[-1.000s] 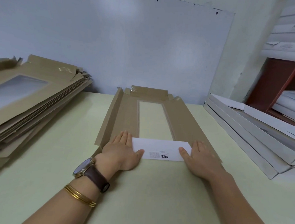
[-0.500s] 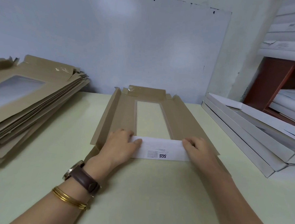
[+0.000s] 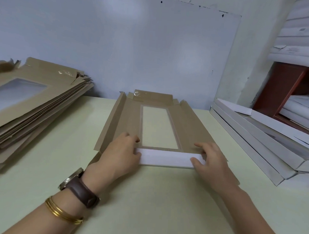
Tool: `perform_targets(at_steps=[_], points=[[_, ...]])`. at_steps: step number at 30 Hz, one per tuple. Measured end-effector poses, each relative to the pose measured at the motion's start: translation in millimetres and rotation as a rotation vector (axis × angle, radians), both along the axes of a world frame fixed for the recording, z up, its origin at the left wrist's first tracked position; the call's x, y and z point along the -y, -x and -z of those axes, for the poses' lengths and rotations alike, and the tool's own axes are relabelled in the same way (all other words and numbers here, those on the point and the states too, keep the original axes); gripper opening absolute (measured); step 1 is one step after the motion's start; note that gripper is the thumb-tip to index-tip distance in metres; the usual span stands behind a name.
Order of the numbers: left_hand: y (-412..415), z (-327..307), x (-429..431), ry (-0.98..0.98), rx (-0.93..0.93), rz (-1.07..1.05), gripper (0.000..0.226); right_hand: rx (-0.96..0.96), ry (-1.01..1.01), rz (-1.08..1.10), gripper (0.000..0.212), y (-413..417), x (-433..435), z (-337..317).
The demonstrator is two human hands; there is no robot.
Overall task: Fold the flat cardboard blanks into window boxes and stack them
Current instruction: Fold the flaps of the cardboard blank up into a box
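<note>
A brown cardboard blank (image 3: 130, 119) with a clear window lies flat on the pale table (image 3: 146, 196), its long side flaps raised a little. Its near end flap (image 3: 166, 158), white on the outside, stands partly folded up. My left hand (image 3: 120, 156) grips the flap's left end, fingers curled over the top edge and thumb on the white face. My right hand (image 3: 212, 161) pinches the right end the same way.
A tall pile of flat brown blanks (image 3: 27, 100) lies at the left. Finished white window boxes (image 3: 259, 141) are stacked at the right, beside a red-brown shelf (image 3: 286, 87) with more white boxes. A pale board leans on the wall behind.
Both hands went from lying flat on the near flap to curling round its ends. The flap has risen from flat to partly upright, and its printed label no longer shows.
</note>
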State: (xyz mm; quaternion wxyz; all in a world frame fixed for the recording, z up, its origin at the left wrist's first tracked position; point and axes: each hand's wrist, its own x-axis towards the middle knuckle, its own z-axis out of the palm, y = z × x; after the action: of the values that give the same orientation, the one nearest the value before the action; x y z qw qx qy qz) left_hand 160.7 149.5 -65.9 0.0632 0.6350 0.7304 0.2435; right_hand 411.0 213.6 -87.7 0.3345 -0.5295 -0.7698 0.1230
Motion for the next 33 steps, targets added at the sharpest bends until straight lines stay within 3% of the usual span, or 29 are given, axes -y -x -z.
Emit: perform_targets(at_steps=[5, 11, 15, 27, 33], points=[[-16, 11, 14, -0.002, -0.326, 0.098, 0.047, 0.252, -0.096, -0.052, 0.051, 7, 14, 6], [-35, 31, 17, 0.05, -0.321, 0.387, 0.06, 0.326, -0.128, -0.366, 0.041, 40, 35, 14], [-40, 39, 17, 0.149, -0.327, 0.424, 0.059, 0.409, 0.052, -0.427, 0.068, 53, 41, 21], [-35, 39, 24, 0.347, -0.366, 0.308, 0.085, 0.57, 0.225, -0.341, 0.083, 32, 35, 20], [-30, 35, 26, 0.394, -0.399, 0.258, 0.09, 0.623, 0.27, -0.266, 0.106, 0, 25, 14]])
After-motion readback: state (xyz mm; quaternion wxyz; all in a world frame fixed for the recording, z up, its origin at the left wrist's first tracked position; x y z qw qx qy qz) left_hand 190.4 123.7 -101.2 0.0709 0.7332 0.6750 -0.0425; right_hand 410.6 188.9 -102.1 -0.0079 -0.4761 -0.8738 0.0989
